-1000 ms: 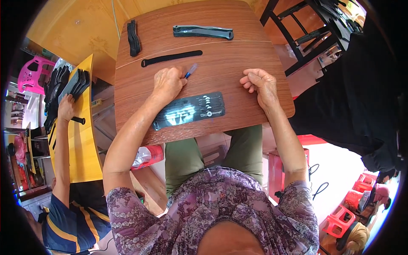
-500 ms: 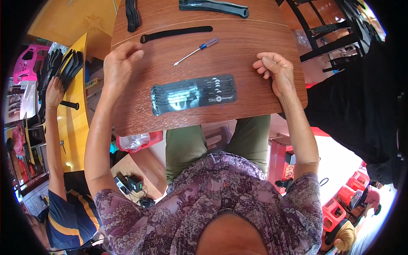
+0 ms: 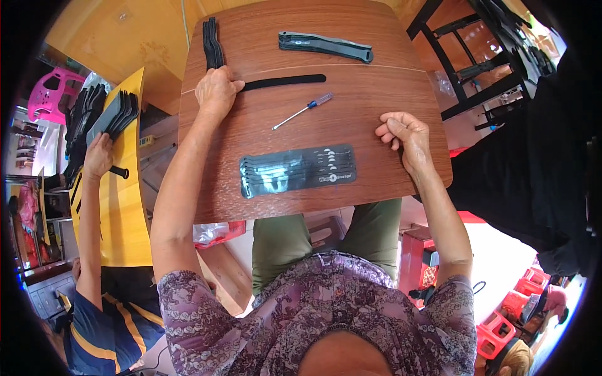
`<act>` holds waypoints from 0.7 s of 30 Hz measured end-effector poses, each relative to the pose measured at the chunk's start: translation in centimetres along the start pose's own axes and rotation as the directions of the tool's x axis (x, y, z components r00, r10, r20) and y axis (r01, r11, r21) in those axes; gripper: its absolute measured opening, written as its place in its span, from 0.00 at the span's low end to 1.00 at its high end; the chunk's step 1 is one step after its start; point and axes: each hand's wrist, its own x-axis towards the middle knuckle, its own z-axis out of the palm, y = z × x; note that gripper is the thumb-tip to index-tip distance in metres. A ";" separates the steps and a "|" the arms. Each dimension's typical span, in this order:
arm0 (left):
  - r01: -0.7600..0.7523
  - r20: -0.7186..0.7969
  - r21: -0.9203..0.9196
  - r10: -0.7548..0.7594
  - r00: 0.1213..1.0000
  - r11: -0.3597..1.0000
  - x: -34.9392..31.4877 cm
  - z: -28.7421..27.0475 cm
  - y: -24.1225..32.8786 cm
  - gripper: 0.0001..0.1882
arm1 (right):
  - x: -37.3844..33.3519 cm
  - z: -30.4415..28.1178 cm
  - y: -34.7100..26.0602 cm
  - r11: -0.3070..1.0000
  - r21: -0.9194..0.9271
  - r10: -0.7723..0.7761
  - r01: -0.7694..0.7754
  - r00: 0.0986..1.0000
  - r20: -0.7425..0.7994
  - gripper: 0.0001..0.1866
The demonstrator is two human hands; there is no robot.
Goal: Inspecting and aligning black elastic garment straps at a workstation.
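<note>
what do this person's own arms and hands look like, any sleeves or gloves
The left hand and right hand are ungloved, with no watch or bracelet visible. Both forearms are bare. The left sleeve and right sleeve are short and purple, with a dark, swirling print.

The table had a smooth wood-grain surface with a slight sheen. The black strap looked like matt cloth. The screwdriver paired a shiny metal shaft with a translucent plastic handle. Light glared off the glossy, film-like grey pack. The pink stool was smooth plastic.
</note>
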 end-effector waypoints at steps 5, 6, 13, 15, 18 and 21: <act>-0.003 0.048 -0.046 0.005 0.999 0.999 -0.1 -0.3 -0.5 0.15 | 0.4 0.3 -0.5 1.000 -0.006 0.020 -0.020 1.000 0.004 0.09; -0.013 0.020 -0.093 0.015 1.000 0.996 -0.2 -0.4 -0.5 0.15 | 0.5 0.3 -0.6 1.000 0.008 0.021 -0.021 1.000 0.019 0.09; -0.126 0.051 -0.111 0.132 0.990 0.986 -0.6 -0.4 -0.6 0.16 | 0.4 -0.1 -0.3 1.000 0.022 0.016 -0.016 1.000 -0.004 0.08; -0.115 0.090 -0.068 0.121 0.988 0.991 -0.6 0.0 -0.3 0.16 | 0.3 -0.1 -0.3 1.000 0.022 0.009 -0.009 1.000 -0.003 0.08; -0.086 0.051 -0.127 0.093 0.994 0.988 -1.0 -0.4 -0.1 0.14 | 0.1 -0.1 -0.6 0.999 0.041 0.025 -0.025 1.000 -0.014 0.07; -0.137 -0.054 -0.219 0.128 0.990 0.966 -2.3 -1.4 0.1 0.13 | 0.4 -0.1 -0.6 0.995 0.083 0.048 -0.047 0.999 -0.013 0.07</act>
